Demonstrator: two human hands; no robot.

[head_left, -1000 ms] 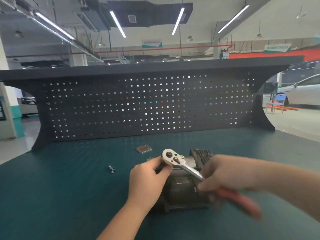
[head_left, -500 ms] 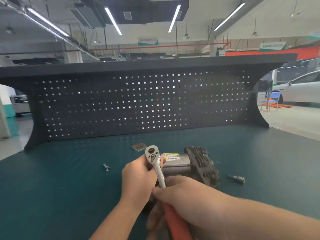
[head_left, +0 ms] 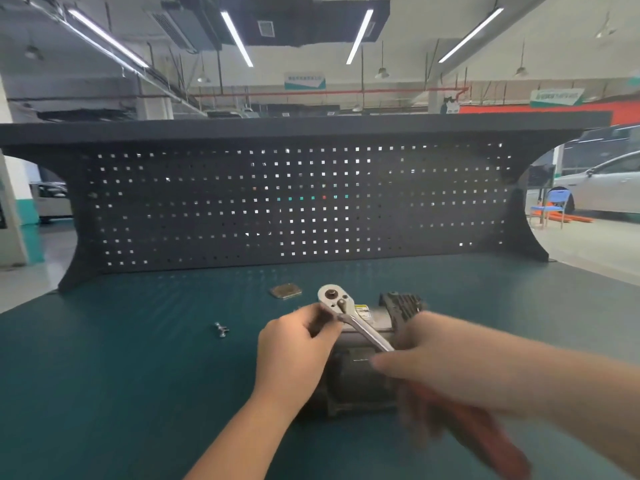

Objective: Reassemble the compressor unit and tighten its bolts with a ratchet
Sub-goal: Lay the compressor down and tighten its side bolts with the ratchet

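Observation:
The grey compressor unit (head_left: 360, 379) lies on the green bench mat, its finned end cap (head_left: 401, 304) pointing away from me. A chrome ratchet (head_left: 349, 315) with a red handle (head_left: 464, 424) sits over the unit's near left side, head up. My left hand (head_left: 294, 348) curls around the ratchet just under its head. My right hand (head_left: 436, 358) grips the red handle and is blurred by motion. Whatever is under the ratchet head is hidden by my left hand.
A small flat metal plate (head_left: 285, 291) lies on the mat behind the unit. A loose bolt (head_left: 221, 329) rests to the left. A dark pegboard back panel (head_left: 277, 202) closes the far edge of the bench.
The ratchet handle has swung from pointing toward me back out to the right, with my right hand on it. My left hand has stayed at the ratchet head.

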